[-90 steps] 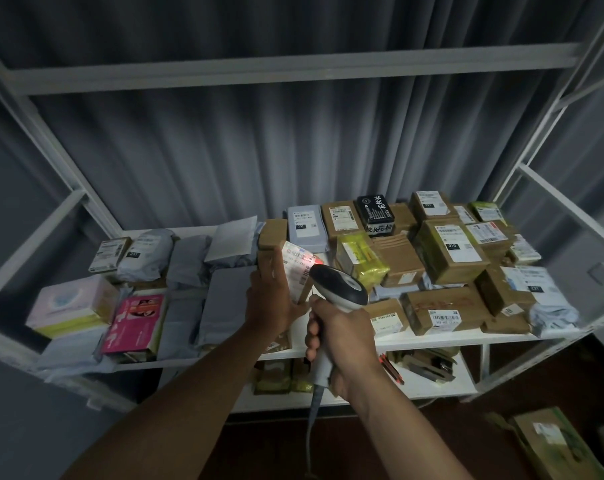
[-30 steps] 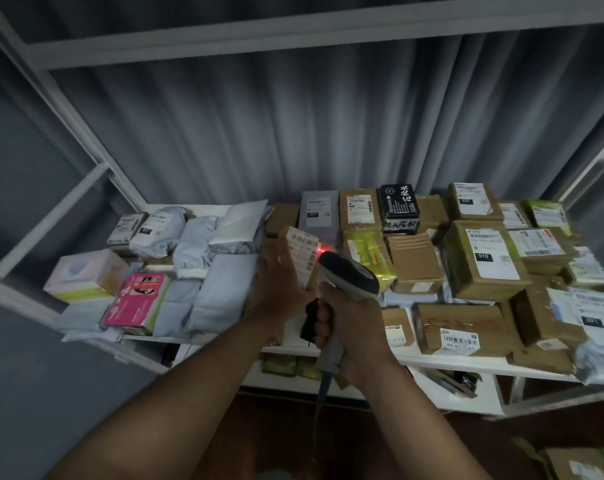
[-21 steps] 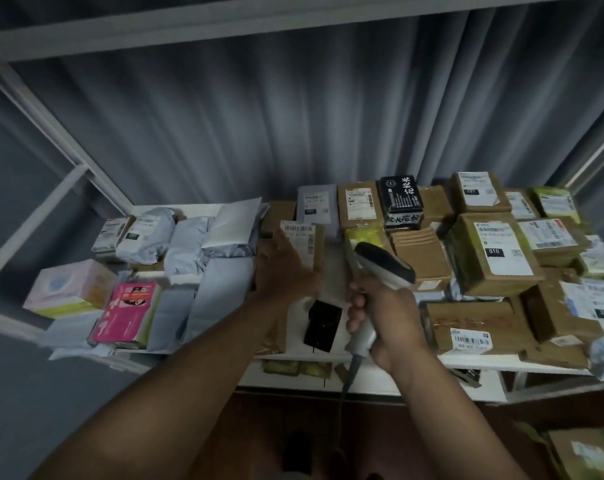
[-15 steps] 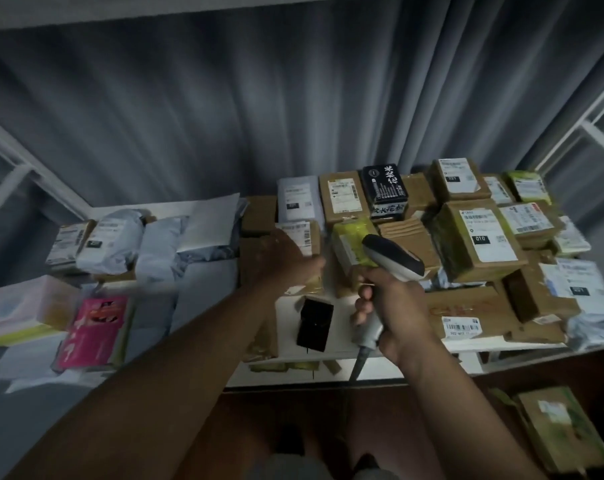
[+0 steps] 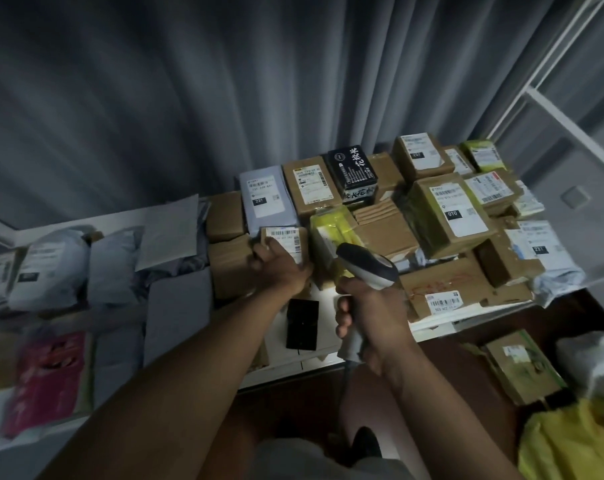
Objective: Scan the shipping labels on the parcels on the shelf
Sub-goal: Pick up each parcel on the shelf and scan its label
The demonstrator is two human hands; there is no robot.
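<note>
Gripping a small brown cardboard parcel (image 5: 283,241) mid-shelf, the left hand (image 5: 280,268) is crowding neighbours; the right hand (image 5: 373,315) is clutching a grey handheld scanner (image 5: 368,268) above the white shelf's (image 5: 442,325) near edge.

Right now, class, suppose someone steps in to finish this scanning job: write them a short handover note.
Left hand: gripping a small brown parcel set among the others on the shelf, label facing up.
Right hand: gripping the barcode scanner, head beside that parcel; no red beam shows.
Done: cannot tell from this view which labels are scanned.
Left: the other parcels, such as the grey mailer and the large box marked 010, behind and to the right.
</note>
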